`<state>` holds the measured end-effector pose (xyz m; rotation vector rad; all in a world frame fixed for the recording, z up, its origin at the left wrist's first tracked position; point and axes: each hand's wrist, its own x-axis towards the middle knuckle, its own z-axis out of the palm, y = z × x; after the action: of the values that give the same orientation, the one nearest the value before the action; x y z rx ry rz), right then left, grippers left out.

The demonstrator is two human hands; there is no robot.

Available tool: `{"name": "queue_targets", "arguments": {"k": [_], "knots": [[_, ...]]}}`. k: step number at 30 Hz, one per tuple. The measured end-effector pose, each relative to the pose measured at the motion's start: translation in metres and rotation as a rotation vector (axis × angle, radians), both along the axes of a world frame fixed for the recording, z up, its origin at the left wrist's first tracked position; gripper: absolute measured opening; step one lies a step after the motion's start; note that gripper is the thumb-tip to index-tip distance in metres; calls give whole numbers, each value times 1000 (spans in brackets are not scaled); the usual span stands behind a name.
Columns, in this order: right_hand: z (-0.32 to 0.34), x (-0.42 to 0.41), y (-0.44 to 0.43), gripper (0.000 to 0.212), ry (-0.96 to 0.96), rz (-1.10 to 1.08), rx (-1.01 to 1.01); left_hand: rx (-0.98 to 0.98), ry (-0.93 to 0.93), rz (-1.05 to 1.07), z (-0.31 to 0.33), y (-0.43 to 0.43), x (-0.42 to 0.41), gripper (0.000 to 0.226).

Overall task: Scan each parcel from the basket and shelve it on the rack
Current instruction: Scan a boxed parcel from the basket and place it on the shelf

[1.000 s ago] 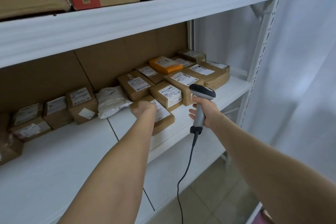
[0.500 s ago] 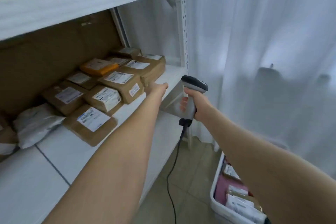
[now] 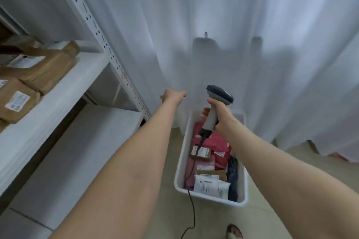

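your left grip [image 3: 172, 96] reaches forward, fingers unclear; right grip [image 3: 220, 117] clamps the scanner [image 3: 219, 94].
below it, the basket [image 3: 180, 163] holds red, brown and white parcels [image 3: 210, 184].

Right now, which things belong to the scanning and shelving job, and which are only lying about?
Job: scanner in the right hand, basket, parcels inside it, rack, boxes on it.
Lying about: curtain, sandal.

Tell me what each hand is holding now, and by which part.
The right hand grips the barcode scanner by its grey handle, head up. The left hand holds nothing that shows.
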<state>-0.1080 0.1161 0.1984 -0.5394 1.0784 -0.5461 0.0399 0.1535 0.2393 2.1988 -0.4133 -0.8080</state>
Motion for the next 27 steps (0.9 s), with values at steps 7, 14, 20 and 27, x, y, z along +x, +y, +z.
{"name": "queue_targets", "arguments": {"k": [7, 14, 20, 27], "knots": [[-109, -54, -55, 33, 85, -97, 95, 128, 47, -118, -107, -63, -50, 67], [-247, -58, -78, 34, 154, -159, 228, 211, 128, -129, -259, -90, -58, 66], [-380, -42, -90, 39, 240, -150, 280, 237, 292, -12, -405, -92, -50, 45], [-522, -15, -100, 50, 286, -48, 293, 266, 457, 150, -562, -79, -40, 34]]}}
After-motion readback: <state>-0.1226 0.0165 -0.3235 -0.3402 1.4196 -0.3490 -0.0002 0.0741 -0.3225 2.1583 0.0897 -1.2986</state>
